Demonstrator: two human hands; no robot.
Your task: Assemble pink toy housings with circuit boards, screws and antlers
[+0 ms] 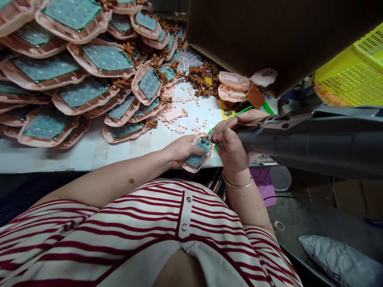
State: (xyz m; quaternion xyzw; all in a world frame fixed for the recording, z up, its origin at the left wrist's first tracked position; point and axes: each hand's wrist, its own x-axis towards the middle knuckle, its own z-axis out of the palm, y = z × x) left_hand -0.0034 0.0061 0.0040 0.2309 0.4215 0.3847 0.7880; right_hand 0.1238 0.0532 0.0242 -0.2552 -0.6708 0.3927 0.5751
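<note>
My left hand (pixel 184 150) grips a pink plastic casing (pixel 191 166) with a green circuit board (pixel 198 156) inside it, the thumb lying across the board. The casing is held tilted at the table's front edge. Wrapped in my right hand (pixel 235 145) is a dark grey power screwdriver (pixel 287 139), lying nearly level and reaching in from the right. Its tip meets the upper end of the casing, by the bare part of the board. Whether a screw sits under the tip is too small to tell.
Stacked pink casings with boards (pixel 101 57) fill the left of the table (pixel 125 157). Small pink parts (pixel 182 107) lie scattered mid-table, with brown antler-shaped pieces (pixel 203 77) behind. A large dark box (pixel 254 36) overhangs the back right, beside a yellow basket (pixel 350 75).
</note>
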